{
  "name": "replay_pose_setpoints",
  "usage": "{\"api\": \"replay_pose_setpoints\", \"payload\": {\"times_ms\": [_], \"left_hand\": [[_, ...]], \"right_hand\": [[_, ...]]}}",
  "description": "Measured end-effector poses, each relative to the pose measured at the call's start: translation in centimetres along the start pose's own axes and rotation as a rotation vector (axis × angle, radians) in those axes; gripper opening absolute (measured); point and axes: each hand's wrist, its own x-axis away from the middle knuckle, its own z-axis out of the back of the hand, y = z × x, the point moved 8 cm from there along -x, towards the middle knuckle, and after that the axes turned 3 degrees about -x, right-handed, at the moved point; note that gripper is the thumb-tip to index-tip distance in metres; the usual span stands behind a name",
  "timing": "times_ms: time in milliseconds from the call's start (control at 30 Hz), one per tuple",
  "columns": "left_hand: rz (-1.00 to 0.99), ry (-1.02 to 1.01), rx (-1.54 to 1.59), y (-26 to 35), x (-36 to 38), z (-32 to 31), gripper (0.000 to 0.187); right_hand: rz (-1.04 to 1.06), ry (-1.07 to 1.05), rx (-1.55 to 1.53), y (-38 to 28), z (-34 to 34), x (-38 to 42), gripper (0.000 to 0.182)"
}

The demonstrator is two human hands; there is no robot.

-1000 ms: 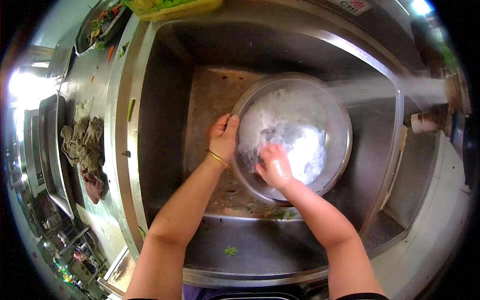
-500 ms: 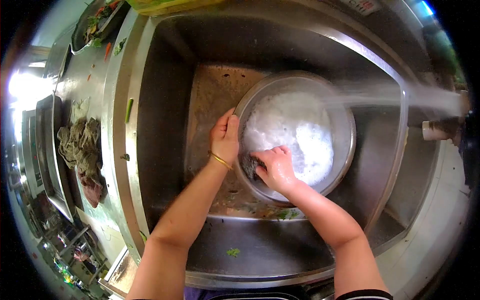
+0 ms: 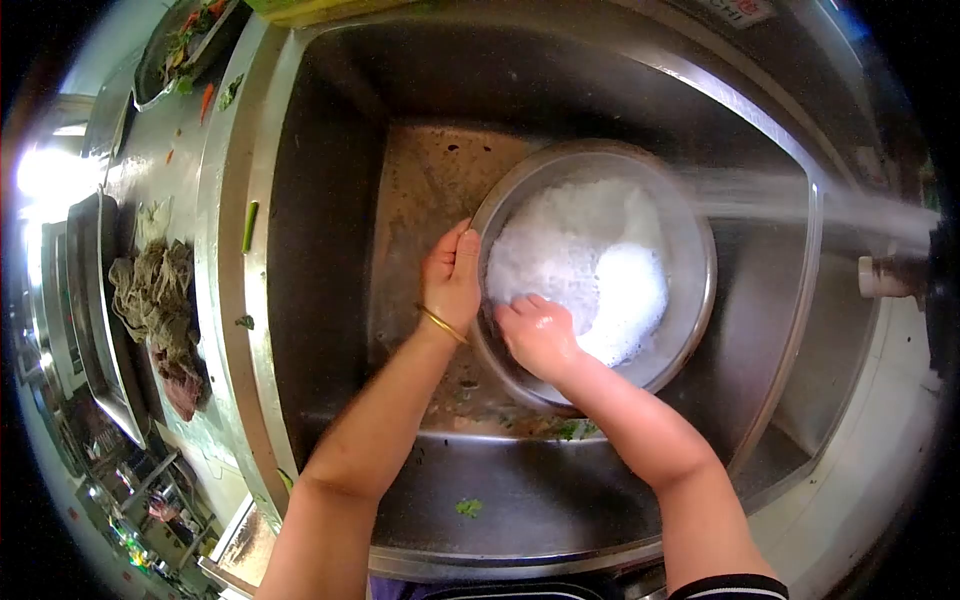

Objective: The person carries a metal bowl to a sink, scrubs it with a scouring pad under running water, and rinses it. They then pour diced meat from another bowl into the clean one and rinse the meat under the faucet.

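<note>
A large round metal basin (image 3: 697, 330) stands in the sink, holding water and white foam (image 3: 632, 300). My left hand (image 3: 452, 268), with a gold bangle at its wrist, grips the basin's left rim, thumb uppermost. Inside the basin, my right hand (image 3: 540, 338) is closed with curled fingers against the lower left inner wall. The dark steel wool scrubber seen under it half a second ago is now hidden by the hand. A stream of water (image 3: 760, 194) shoots in from the right over the basin's far side.
The deep metal sink (image 3: 330, 230) surrounds the basin, with green scraps (image 3: 468, 508) on its front ledge. On the left counter lie a crumpled rag (image 3: 155, 300), a green stalk (image 3: 250, 227) and a pan of vegetable scraps (image 3: 180, 50). A pipe end (image 3: 880, 277) juts in at right.
My right hand has shifted slightly left and turned over the scrubber, which no longer shows. Foam has swirled in the basin. My left hand keeps its hold on the rim.
</note>
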Motion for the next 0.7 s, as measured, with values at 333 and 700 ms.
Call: {"api": "replay_pose_setpoints", "payload": {"times_ms": [333, 700], "left_hand": [[0.010, 0.016, -0.091, -0.6, -1.0, -0.2, 0.030], [0.056, 0.029, 0.021, -1.4, -1.2, -0.3, 0.027]], "right_hand": [[0.112, -0.049, 0.153, 0.8, -0.1, -3.4, 0.006], [0.163, -0.064, 0.326, 0.8, -0.4, -3.9, 0.009]]}}
